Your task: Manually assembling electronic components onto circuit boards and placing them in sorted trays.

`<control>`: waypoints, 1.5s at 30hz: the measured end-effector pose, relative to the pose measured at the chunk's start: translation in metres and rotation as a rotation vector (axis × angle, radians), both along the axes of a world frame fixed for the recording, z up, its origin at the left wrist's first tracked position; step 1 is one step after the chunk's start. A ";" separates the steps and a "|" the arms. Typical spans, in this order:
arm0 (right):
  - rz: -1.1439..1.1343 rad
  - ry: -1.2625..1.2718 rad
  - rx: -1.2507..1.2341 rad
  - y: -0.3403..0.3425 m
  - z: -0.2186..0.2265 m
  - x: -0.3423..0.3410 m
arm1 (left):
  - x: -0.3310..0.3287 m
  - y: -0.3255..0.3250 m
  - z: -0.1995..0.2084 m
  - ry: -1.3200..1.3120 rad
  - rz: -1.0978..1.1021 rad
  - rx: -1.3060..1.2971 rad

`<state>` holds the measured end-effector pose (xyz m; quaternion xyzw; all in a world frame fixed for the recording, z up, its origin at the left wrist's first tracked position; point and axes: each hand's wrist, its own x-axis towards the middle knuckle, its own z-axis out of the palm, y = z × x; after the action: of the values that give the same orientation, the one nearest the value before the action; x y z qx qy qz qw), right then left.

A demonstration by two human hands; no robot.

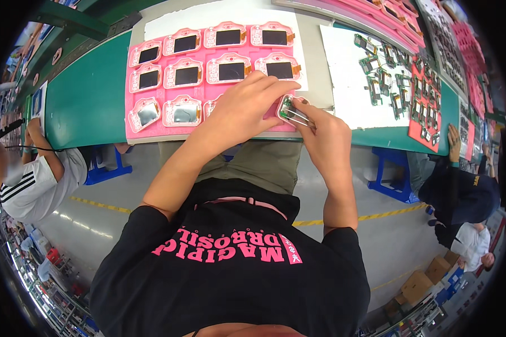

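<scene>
Near the front edge of the bench, a small pink casing with a green circuit board (285,105) lies between my two hands. My left hand (244,109) reaches over the front row, thumb and fingers closed about the left side of that casing. Slim metal tweezers (298,116) are pinched in my right hand (327,135), their prongs over the board. Behind and left of my hands, several pink casings with dark screens (229,37) lie in rows on a pink mat (199,92). My left hand partly covers the front row.
Right of the mat, a white sheet (348,73) carries many small green circuit boards (385,78) with wires. A red tray (416,126) holds more boards. Pink trays (376,17) stand at the back. Co-workers sit at both sides, near blue stools (391,174).
</scene>
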<state>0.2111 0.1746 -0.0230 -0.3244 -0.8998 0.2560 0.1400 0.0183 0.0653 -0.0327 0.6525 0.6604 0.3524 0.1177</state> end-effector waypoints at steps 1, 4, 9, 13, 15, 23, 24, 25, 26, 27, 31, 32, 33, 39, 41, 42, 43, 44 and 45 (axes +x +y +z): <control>-0.007 0.003 0.005 0.000 0.000 -0.001 | 0.000 0.000 -0.001 -0.003 0.001 0.010; -0.056 0.023 -0.039 0.002 -0.002 -0.002 | 0.002 0.003 -0.002 -0.005 0.011 0.007; -0.116 0.156 -0.230 0.009 -0.009 -0.002 | 0.010 0.003 -0.003 0.000 0.081 0.023; -0.095 0.398 -0.482 0.022 0.001 0.012 | 0.004 -0.004 0.008 -0.085 0.126 0.023; -0.246 0.445 -0.486 0.029 0.017 0.022 | 0.002 -0.009 0.021 -0.179 0.142 0.012; -0.776 0.097 0.085 0.104 -0.042 0.083 | -0.084 0.012 0.100 -0.551 0.308 -0.090; -0.766 0.108 0.083 0.107 -0.041 0.078 | -0.107 0.025 0.099 -0.406 0.312 -0.021; -0.763 0.095 0.084 0.108 -0.039 0.075 | -0.136 0.042 0.092 -0.266 0.309 0.044; -0.762 0.078 0.087 0.108 -0.036 0.072 | -0.167 0.059 0.080 -0.311 0.298 0.074; -0.765 0.058 0.091 0.107 -0.033 0.071 | -0.196 0.076 0.067 -0.318 0.297 0.106; -0.802 0.022 0.095 0.103 -0.028 0.069 | -0.303 0.130 -0.007 -0.368 0.361 0.062; -0.766 0.075 0.063 0.104 -0.035 0.073 | -0.324 0.138 -0.020 -0.293 0.429 -0.002; -0.721 0.128 0.048 0.103 -0.038 0.074 | -0.344 0.138 -0.038 -0.226 0.500 -0.051; -0.743 0.491 -0.130 0.065 -0.038 0.081 | -0.319 0.138 -0.033 0.358 0.620 -0.070; -0.750 0.671 -0.189 0.055 -0.040 0.081 | -0.258 0.119 0.027 0.277 0.506 -0.033; -0.743 0.762 -0.223 0.051 -0.042 0.080 | -0.235 0.102 0.039 0.132 0.355 0.022; -0.729 0.852 -0.260 0.047 -0.042 0.078 | -0.204 0.078 0.058 -0.013 0.211 0.077; -0.749 0.854 -0.315 0.041 -0.035 0.075 | -0.159 0.049 0.085 -0.142 0.088 -0.080; -0.766 0.855 -0.368 0.030 -0.026 0.074 | -0.122 0.016 0.089 -0.392 0.050 -0.284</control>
<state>0.2850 0.2047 -0.0487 -0.5126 -0.5240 0.4466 0.5130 -0.1040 0.0816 0.0564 0.5319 0.6840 0.3786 0.3255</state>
